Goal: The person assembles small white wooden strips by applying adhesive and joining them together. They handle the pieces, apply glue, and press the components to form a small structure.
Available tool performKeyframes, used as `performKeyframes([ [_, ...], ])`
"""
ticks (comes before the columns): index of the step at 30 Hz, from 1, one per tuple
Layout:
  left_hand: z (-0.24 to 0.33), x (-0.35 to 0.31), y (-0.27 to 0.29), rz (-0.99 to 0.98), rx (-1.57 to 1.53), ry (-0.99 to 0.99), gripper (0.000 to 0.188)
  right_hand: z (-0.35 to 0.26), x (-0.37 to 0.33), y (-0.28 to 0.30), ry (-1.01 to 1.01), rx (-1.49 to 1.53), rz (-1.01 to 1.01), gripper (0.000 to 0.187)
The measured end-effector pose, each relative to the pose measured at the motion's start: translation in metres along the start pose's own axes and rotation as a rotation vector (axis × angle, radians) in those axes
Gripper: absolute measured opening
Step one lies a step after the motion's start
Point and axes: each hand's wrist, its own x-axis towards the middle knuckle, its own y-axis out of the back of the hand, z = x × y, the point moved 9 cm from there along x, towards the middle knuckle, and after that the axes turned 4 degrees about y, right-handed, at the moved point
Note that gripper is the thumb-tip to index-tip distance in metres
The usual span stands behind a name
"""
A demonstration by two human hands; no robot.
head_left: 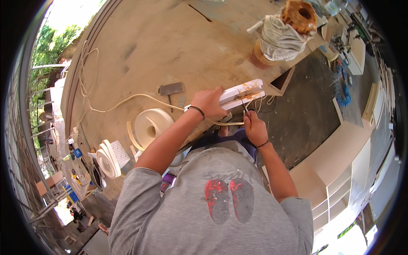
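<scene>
Left hand (209,103) clamped over white board pieces (242,94) at near edge of plywood workbench (170,46). Right hand (255,128) just right of it, closed on thin tool (245,108) touching board underside. Edge-banding roll (152,125) left, near.

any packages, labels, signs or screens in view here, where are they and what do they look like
No clear signs or screens.
Small blue box or packet: left edge of the workbench, beside the rolls of white edge strip; too small to tell more.
Tub wrapped in pale plastic sheet: far right end of the bench, round, brownish lump on top.
Left hand and right hand work on white wooden strips, no label visible.
</scene>
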Motion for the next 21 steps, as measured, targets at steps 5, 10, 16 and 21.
performKeyframes([
  [5, -0.006, 0.0, 0.0, 0.007, -0.048, -0.025, 0.064, 0.013, 0.0, -0.018, -0.013, -0.019, 0.037, 0.022],
  [10, -0.009, -0.004, -0.002, 0.078, -0.041, -0.044, 0.062, -0.011, -0.009, -0.001, -0.021, -0.043, 0.031, 0.025],
  [16, -0.001, -0.012, 0.0, 0.139, 0.0, -0.137, 0.06, -0.014, -0.021, 0.006, -0.043, -0.077, 0.017, 0.031],
  [21, 0.001, -0.014, -0.003, 0.126, -0.021, -0.203, 0.062, -0.024, -0.033, 0.011, -0.075, -0.125, 0.012, 0.032],
])
